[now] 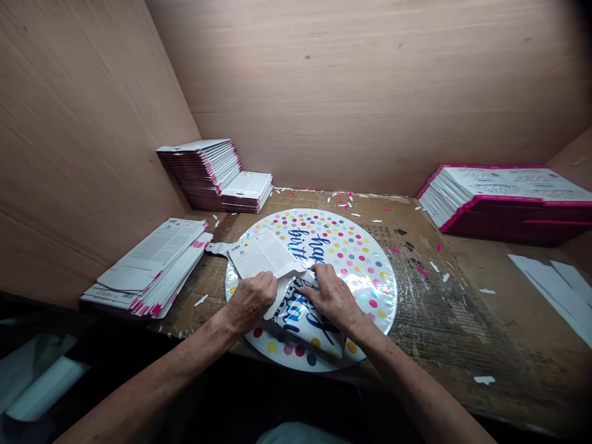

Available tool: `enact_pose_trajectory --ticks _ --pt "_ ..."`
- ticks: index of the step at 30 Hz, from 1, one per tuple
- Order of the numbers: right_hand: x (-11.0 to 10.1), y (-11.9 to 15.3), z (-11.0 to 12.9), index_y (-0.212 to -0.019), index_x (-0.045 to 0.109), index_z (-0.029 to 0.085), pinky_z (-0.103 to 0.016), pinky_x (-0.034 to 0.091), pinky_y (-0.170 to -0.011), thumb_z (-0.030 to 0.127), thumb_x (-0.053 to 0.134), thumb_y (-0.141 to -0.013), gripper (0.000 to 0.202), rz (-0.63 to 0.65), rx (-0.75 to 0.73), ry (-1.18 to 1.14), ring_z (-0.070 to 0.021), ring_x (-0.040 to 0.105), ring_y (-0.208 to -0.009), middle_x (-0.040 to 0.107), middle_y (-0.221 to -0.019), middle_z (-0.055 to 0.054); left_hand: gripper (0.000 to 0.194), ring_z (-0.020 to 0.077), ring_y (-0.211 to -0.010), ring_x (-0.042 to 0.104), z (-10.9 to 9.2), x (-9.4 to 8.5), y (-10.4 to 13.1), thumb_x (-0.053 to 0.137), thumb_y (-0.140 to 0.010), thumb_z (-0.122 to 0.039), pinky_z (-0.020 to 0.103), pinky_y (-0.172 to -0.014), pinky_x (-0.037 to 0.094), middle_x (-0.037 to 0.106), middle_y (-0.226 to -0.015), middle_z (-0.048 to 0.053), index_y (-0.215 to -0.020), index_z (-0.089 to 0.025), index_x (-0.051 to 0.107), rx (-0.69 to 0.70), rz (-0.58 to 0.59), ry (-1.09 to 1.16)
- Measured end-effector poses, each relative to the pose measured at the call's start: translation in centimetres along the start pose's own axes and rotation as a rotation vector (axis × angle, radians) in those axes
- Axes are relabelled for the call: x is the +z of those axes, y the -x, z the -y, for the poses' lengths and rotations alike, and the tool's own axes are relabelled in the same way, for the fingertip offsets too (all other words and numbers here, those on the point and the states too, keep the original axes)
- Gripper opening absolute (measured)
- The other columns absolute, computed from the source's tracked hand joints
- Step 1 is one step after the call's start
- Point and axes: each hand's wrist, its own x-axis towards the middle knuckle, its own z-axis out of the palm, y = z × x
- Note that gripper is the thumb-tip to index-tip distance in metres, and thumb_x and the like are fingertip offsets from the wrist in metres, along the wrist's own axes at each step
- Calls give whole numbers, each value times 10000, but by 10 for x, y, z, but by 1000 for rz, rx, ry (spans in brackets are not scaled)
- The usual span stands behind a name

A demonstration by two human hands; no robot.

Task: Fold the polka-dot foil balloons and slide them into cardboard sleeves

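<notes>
White, dotted foil forms the round balloon (365, 271) lying on brown cardboard (439, 345) before the person. The left hand (252, 300) is clamped on a printed white packet (259, 256) over it; the right hand (333, 293) bends its fingers against the foil, whether pinching I cannot tell. Leftward lies a packet stack (152, 246); farther back, a stepped pile (198, 172) and pink-edged pile (504, 197) near the wooden wall (346, 92).
</notes>
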Motion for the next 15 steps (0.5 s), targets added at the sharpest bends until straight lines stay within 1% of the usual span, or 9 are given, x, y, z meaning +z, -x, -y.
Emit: enact_pose_trajectory --ticks 2,4,6,7,8,10,13,15 --pt "-5 -5 -1 -1043 580 165 -281 417 -803 340 617 -883 239 19 25 -44 -213 565 -980 597 -1073 -102 240 229 -726 598 4 0 1 372 -876 -7 313 -568 470 608 -800 107 -813 -125 571 51 -68 -21" --pt "-11 -9 -3 -931 606 179 -268 417 -770 384 598 -887 209 65 64 -140 -199 577 -926 632 -979 -69 242 222 -739 596 9 -1 1 369 -885 -5 312 -591 476 608 -809 101 -817 -127 567 108 -111 -24" --pt "-13 -12 -3 -860 611 185 -254 412 -716 416 586 -882 234 128 92 -215 -185 588 -869 652 -910 -45 233 208 -747 594 13 -1 0 373 -894 -8 308 -624 484 608 -824 94 -827 -127 561 158 -129 -11" --pt "-13 -13 -3 -860 613 183 -252 406 -705 421 586 -878 240 143 87 -211 -184 592 -863 658 -903 -44 230 202 -746 592 15 -2 0 373 -896 -9 306 -637 486 608 -828 91 -832 -128 558 177 -127 -4" --pt "-11 -13 -2 -882 615 180 -253 401 -708 417 584 -878 240 139 73 -175 -186 595 -874 663 -916 -50 227 200 -747 591 16 -3 -1 372 -898 -10 307 -647 488 608 -835 91 -837 -129 556 188 -122 0" --pt "-4 -14 1 -939 613 176 -267 390 -723 412 557 -894 246 91 56 -37 -201 600 -907 674 -952 -72 223 202 -749 590 17 -6 -2 369 -900 -17 307 -649 489 611 -845 93 -844 -132 552 202 -108 0" --pt "7 -15 6 -937 615 191 -292 370 -696 425 466 -939 277 51 112 127 -223 619 -896 690 -957 -95 235 207 -745 591 13 -11 -5 355 -902 -21 305 -626 488 616 -843 95 -847 -134 553 199 -113 -15" --pt "11 -14 8 -921 614 193 -298 358 -678 404 456 -945 264 18 155 140 -231 630 -877 695 -950 -103 251 210 -735 599 8 -11 -6 345 -896 -13 305 -601 485 622 -834 95 -854 -131 561 182 -123 -17"
